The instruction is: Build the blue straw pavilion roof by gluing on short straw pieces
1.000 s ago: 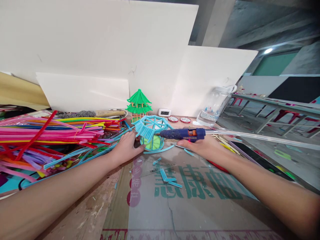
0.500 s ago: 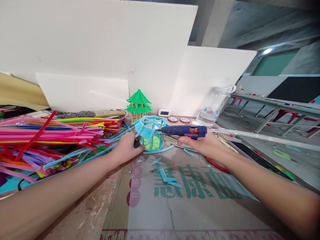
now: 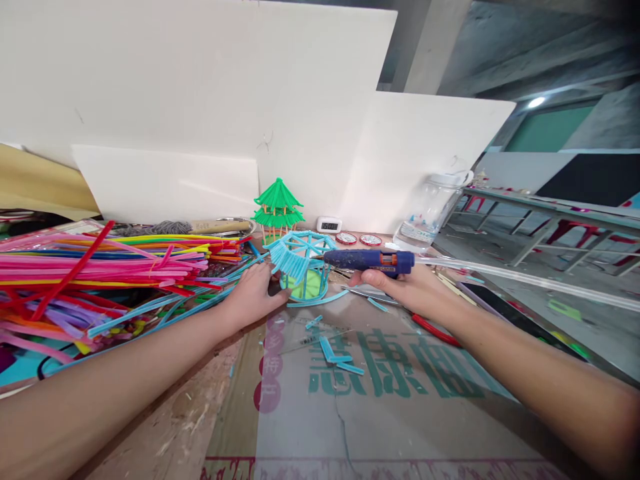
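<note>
I see left hand (image 3: 261, 291) at left side of blue frame (image 3: 294, 261), thumb beside its base; cannot tell whether fingers pinch. Right hand (image 3: 407, 288) wraps glue gun (image 3: 369, 261), long axis crosswise, nozzle pointing left at frame's fringed side. Frame stands toward surface's (image 3: 400, 433) far edge, between hands, left nearer. Green pagoda (image 3: 278, 203) behind.

The right hand (image 3: 400, 287) is hiding most of the handle of the glue gun (image 3: 367, 261); ahead of its fingers, the nozzle tip (image 3: 317, 257) is showing too small to tell whether it is touching the blue frame (image 3: 291, 263). The left hand (image 3: 255, 295) is curling some fingertips out of sight. Left of those fingers, the view's edge is cutting off coloured stems (image 3: 100, 268). Beyond the fingers, the timer (image 3: 329, 225) is looking too blurred to read surely
</note>
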Available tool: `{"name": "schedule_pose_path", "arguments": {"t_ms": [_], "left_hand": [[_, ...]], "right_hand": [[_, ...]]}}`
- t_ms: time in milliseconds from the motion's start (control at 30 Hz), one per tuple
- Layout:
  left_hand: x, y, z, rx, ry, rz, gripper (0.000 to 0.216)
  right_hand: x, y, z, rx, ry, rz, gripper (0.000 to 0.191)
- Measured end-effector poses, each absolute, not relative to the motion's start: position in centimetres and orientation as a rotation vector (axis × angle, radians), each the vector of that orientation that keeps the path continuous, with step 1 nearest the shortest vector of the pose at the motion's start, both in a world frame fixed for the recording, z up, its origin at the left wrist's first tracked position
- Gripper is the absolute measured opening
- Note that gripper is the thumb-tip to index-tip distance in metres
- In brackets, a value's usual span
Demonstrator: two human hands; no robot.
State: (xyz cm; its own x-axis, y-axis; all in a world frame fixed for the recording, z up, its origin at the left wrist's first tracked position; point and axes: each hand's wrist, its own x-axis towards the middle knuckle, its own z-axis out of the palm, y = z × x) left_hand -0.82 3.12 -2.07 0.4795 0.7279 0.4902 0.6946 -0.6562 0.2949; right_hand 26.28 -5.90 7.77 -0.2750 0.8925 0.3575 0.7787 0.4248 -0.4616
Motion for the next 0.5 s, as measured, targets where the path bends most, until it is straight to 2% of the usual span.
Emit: {"name": "schedule_pose_path", "arguments": {"t_ms": [300,500], "left_hand": [[-0.79,3.04,-2.12,2.66,1.296,0.912,0.027],[-0.76,2.96,-2.04,2.657,1.306,0.91,0.027]], "right_hand": [[26.04,-5.84,7.63,-1.3,-2.123,0.26,0.033],[26.43,-5.34,6.93,-1.324,-2.106,0.289,0.036]]}}
